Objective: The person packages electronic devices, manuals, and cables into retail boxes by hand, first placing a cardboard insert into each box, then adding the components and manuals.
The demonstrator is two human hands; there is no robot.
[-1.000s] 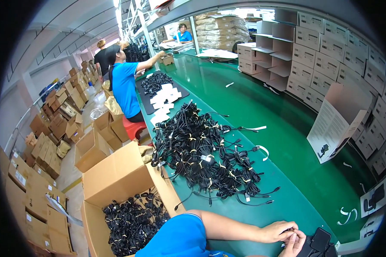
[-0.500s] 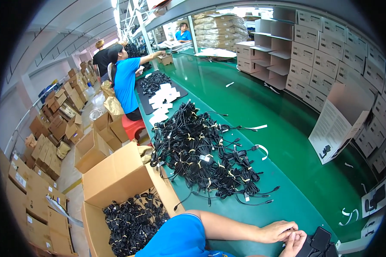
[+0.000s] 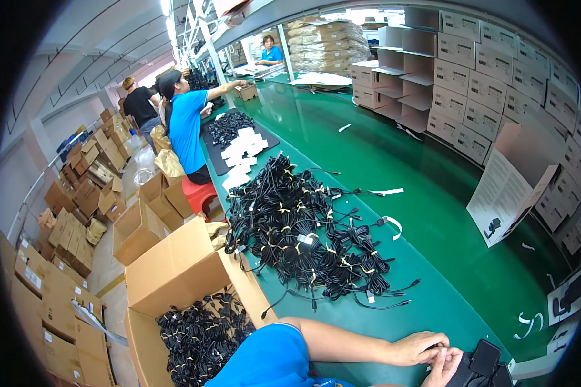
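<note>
Both hands meet at the bench's (image 3: 432, 193) near edge, unchanged from a moment ago: left hand (image 3: 423, 348) and right hand (image 3: 447, 367) pinch something small beside a black adapter (image 3: 481, 361). Beyond lies a cable pile (image 3: 310, 238).

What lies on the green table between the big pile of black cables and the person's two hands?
In the head view, only bare green table separates the cable pile from the left hand and right hand.
</note>
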